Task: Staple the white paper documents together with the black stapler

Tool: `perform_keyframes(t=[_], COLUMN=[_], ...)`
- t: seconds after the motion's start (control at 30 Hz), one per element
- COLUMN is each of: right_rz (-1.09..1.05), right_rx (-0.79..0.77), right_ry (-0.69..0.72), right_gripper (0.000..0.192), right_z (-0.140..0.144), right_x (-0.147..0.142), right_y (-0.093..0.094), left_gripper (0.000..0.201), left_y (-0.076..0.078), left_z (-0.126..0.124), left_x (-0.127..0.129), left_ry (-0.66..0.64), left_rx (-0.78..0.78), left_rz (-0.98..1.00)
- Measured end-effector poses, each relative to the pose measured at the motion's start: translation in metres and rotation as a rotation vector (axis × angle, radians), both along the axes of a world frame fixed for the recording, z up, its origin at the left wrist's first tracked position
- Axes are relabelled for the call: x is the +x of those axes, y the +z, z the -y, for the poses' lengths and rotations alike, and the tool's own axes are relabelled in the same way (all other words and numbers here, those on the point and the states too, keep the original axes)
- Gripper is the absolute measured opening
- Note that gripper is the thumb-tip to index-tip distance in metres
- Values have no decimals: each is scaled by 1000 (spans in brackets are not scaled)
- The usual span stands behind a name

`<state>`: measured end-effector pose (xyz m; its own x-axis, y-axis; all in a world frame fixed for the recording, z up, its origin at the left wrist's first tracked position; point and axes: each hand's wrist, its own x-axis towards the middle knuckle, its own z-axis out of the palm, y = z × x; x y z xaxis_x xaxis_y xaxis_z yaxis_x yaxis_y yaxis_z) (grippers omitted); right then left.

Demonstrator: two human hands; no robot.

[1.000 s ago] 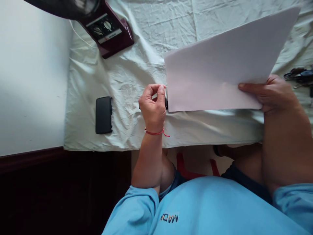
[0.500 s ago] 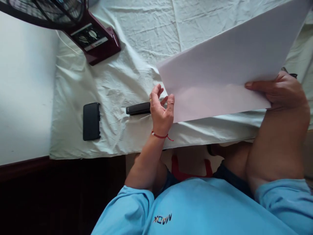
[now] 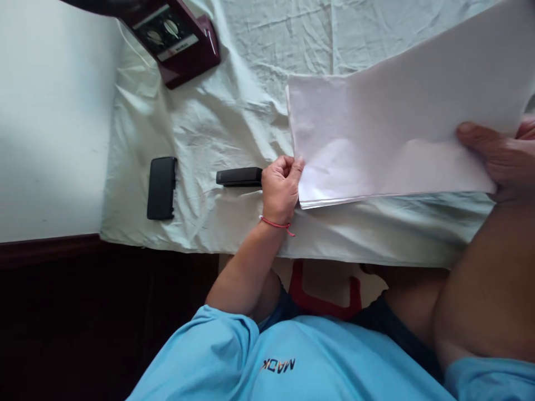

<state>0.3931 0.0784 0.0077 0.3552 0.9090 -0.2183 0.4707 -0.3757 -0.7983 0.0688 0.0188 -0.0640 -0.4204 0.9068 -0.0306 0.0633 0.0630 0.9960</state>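
Observation:
Large white sheets of paper (image 3: pixel 376 122) are stretched between my two hands above the cloth-covered table. My left hand (image 3: pixel 281 186) pinches their left edge between thumb and curled fingers; a red string bracelet circles that wrist. At the right border of the view my right hand (image 3: pixel 499 156) grips the sheets, thumb on top and the other fingers mostly hidden beneath. Layered edges show at the left and bottom of the sheets. A black stapler-like object (image 3: pixel 239 177) lies just left of my left hand, its right end hidden behind the hand.
Farther left on the pale green cloth (image 3: pixel 200 223) rests a black phone-like case (image 3: pixel 161 188). The dark red base of a fan (image 3: pixel 190 50) stands at the back left, near a white wall (image 3: pixel 54 122). Below the table edge shows a red stool (image 3: pixel 326 303).
My left hand, open beside the paper before, has closed on its left edge. My right hand has shifted right with the sheets, whose left end now lies flatter. The view has shifted slightly.

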Motion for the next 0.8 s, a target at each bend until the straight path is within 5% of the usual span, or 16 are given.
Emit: perform_keyframes(t=[0.1, 0.3, 0.5, 0.8], right_rz=[140, -19, -163, -205], right_rx=[-132, 31, 149, 134], right_ry=[-32, -43, 10, -51], right_gripper=[53, 50, 45, 45], right_z=[-4, -6, -9, -6], right_x=[-7, -8, 2, -8], right_y=[0, 3, -11, 3], left_gripper=[39, 36, 47, 47], left_y=[5, 7, 5, 10], left_z=[-3, -2, -4, -1], left_x=[4, 7, 6, -1], left_ry=[28, -113, -3, -155], left_rx=[9, -6, -10, -107], left_rz=[-72, 27, -95, 119])
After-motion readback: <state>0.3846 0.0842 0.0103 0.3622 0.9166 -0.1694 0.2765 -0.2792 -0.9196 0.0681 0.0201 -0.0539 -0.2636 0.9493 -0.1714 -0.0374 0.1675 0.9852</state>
